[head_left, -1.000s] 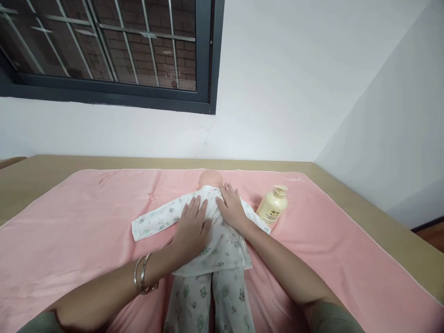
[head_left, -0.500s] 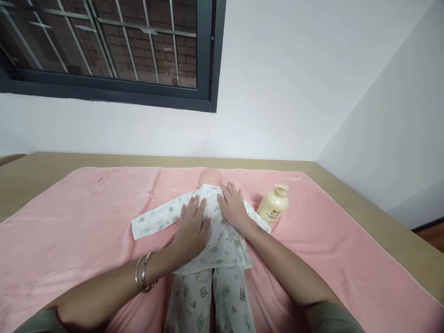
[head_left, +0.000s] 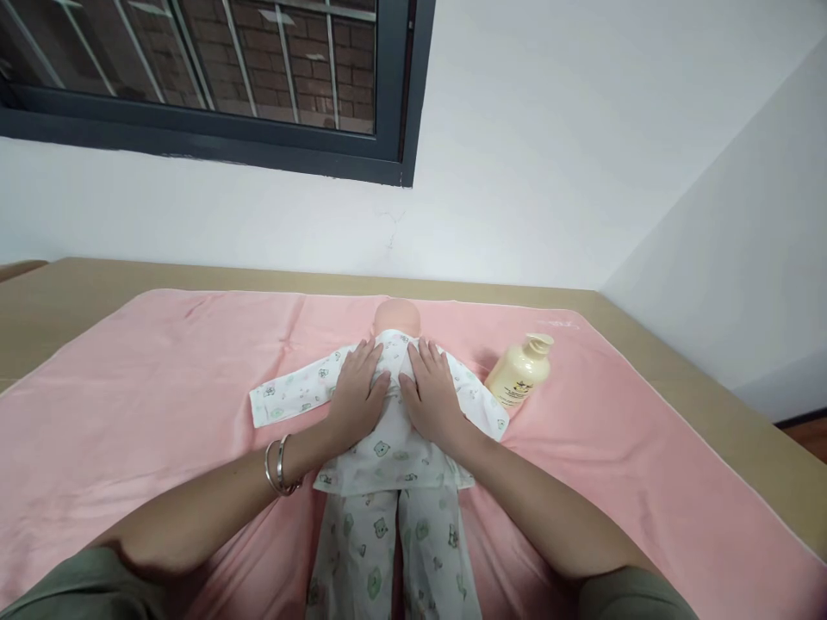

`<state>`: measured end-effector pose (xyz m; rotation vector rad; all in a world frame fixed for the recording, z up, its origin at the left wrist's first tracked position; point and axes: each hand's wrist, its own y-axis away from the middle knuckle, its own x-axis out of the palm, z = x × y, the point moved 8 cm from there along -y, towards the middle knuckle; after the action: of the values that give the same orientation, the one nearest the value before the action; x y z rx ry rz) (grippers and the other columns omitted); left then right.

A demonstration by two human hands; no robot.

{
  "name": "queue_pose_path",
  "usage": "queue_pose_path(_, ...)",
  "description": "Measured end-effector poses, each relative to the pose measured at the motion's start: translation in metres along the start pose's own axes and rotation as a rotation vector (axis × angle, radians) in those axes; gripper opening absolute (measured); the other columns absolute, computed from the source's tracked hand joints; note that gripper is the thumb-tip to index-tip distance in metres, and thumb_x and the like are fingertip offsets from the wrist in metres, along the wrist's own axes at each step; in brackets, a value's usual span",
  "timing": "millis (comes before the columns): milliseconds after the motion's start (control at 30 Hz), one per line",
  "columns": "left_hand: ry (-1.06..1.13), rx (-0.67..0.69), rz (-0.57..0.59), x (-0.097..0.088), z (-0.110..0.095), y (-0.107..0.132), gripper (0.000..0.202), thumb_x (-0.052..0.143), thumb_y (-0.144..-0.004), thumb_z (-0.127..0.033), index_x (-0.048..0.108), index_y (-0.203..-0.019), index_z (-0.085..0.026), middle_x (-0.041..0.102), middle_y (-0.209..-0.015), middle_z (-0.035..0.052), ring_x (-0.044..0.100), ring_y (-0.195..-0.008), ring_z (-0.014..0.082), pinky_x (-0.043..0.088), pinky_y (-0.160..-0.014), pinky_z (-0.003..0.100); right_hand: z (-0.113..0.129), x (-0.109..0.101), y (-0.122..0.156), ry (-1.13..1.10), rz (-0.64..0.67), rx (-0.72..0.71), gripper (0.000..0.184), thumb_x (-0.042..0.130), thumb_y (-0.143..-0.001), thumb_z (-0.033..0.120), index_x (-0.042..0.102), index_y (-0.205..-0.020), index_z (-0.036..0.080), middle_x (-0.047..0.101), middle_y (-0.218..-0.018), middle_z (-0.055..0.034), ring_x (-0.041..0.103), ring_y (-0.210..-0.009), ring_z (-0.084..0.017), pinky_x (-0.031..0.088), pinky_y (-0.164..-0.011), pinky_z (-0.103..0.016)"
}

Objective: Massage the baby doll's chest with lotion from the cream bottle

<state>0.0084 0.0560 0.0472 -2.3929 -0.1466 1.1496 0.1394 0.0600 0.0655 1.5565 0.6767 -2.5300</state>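
Lying flat and outstretched, left hand [head_left: 357,396] and right hand [head_left: 435,398] touch the patterned shirt [head_left: 395,465].

The left hand [head_left: 357,392] and the right hand [head_left: 434,396] hide part of the shirt [head_left: 381,461] on the doll [head_left: 399,319], and both palms are hidden too. The doll's face is out of sight. The bottom edge cuts off the pants [head_left: 365,551], so the feet don't show. A shirt sleeve [head_left: 488,409] hides a bit of the bottle [head_left: 520,375], and the bottle's small words are too tiny to read. The blanket [head_left: 129,413] covers the middle of the table [head_left: 630,357] and runs off the left, right and bottom edges. The window [head_left: 391,77] is cut off at the top and left. A brown thing [head_left: 19,269] is cut off at the left, and I can't tell what it is
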Motion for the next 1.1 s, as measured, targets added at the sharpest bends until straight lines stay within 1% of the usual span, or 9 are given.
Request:
queue_pose_path(200, -0.028, 0.015, 0.001, -0.002, -0.001, 0.0, 0.051, 0.03, -0.099, -0.035, 0.036, -0.146, -0.016, 0.038, -0.154, 0.0131, 0.028, -0.147, 0.0255, 0.023, -0.12, 0.05, -0.002, 0.0, -0.002, 0.011, 0.029, -0.006, 0.057, 0.032, -0.1, 0.036, 0.031, -0.151, 0.011, 0.028, -0.158, -0.0155, 0.016, -0.149, -0.029, 0.013, -0.119, -0.053)
queue_pose_path(433, -0.1, 0.141, -0.001, -0.007, -0.019, 0.011, 0.047, 0.032, -0.096, -0.03, 0.044, -0.14, -0.014, 0.044, -0.15, 0.0147, 0.029, -0.146, 0.0274, 0.024, -0.119, 0.052, -0.022, -0.005, -0.027, 0.023, 0.051, 0.005, 0.055, 0.03, -0.102, 0.042, 0.037, -0.148, 0.014, 0.033, -0.156, -0.0145, 0.02, -0.148, -0.028, 0.008, -0.118, -0.057)
queue_pose_path(500, -0.091, 0.105, 0.025, -0.007, -0.013, 0.001, 0.049, 0.032, -0.096, -0.031, 0.043, -0.141, -0.014, 0.044, -0.151, 0.0142, 0.03, -0.146, 0.0268, 0.025, -0.119, 0.051, -0.018, -0.005, -0.023, 0.044, 0.05, 0.028, 0.055, 0.028, -0.102, 0.04, 0.037, -0.149, 0.012, 0.031, -0.157, -0.0163, 0.019, -0.148, -0.029, 0.009, -0.118, -0.057)
queue_pose_path(600, -0.075, -0.022, 0.098, -0.005, 0.008, -0.023, 0.052, 0.031, -0.097, -0.036, 0.044, -0.141, -0.012, 0.045, -0.149, 0.015, 0.033, -0.144, 0.0277, 0.027, -0.119, 0.049, 0.003, -0.004, 0.001, 0.088, 0.035, 0.048, 0.058, 0.029, -0.101, 0.037, 0.032, -0.15, 0.006, 0.027, -0.157, -0.0209, 0.016, -0.149, -0.033, 0.014, -0.118, -0.057)
queue_pose_path(700, -0.083, -0.078, 0.146, -0.002, 0.018, -0.034, 0.055, 0.029, -0.097, -0.039, 0.045, -0.14, -0.009, 0.046, -0.149, 0.0164, 0.035, -0.143, 0.0291, 0.029, -0.118, 0.049, 0.026, -0.001, 0.023, 0.098, 0.008, -0.033, 0.06, 0.031, -0.101, 0.037, 0.026, -0.152, 0.006, 0.02, -0.16, -0.02, 0.009, -0.15, -0.033, 0.014, -0.118, -0.056)
queue_pose_path(767, -0.129, -0.038, 0.115, -0.003, 0.01, -0.026, 0.057, 0.025, -0.098, -0.036, 0.042, -0.142, -0.005, 0.043, -0.15, 0.0186, 0.032, -0.144, 0.0305, 0.026, -0.118, 0.05, 0.025, 0.0, 0.02, 0.074, 0.014, -0.052, 0.059, 0.027, -0.102, 0.037, 0.025, -0.153, 0.008, 0.02, -0.161, -0.0173, 0.008, -0.15, -0.031, 0.013, -0.118, -0.056)
queue_pose_path(933, -0.233, 0.095, 0.07, -0.003, -0.021, 0.014, 0.06, 0.03, -0.098, -0.04, 0.033, -0.147, -0.005, 0.034, -0.155, 0.0212, 0.025, -0.147, 0.0339, 0.027, -0.117, 0.054, -0.017, -0.001, -0.02, 0.019, 0.06, 0.092, 0.056, 0.017, -0.104, 0.036, 0.033, -0.15, 0.009, 0.03, -0.157, -0.0169, 0.017, -0.149, -0.028, 0.013, -0.118, -0.056)
queue_pose_path(1000, -0.236, 0.101, 0.079, -0.001, -0.019, 0.013, 0.062, 0.032, -0.097, -0.042, 0.032, -0.147, -0.005, 0.034, -0.154, 0.0226, 0.026, -0.146, 0.0352, 0.028, -0.116, 0.055, -0.015, -0.002, -0.019, 0.042, 0.062, 0.099, 0.055, 0.021, -0.103, 0.033, 0.033, -0.149, 0.006, 0.029, -0.157, -0.0193, 0.017, -0.149, -0.029, 0.014, -0.118, -0.055)
queue_pose_path(1100, -0.2, 0.047, 0.091, 0.0, -0.001, -0.006, 0.059, 0.03, -0.098, -0.041, 0.035, -0.145, -0.006, 0.037, -0.153, 0.0227, 0.028, -0.145, 0.0352, 0.028, -0.116, 0.056, 0.013, -0.002, 0.008, 0.091, 0.048, 0.021, 0.056, 0.028, -0.101, 0.029, 0.03, -0.151, 0.004, 0.025, -0.158, -0.0201, 0.013, -0.149, -0.031, 0.014, -0.118, -0.056)
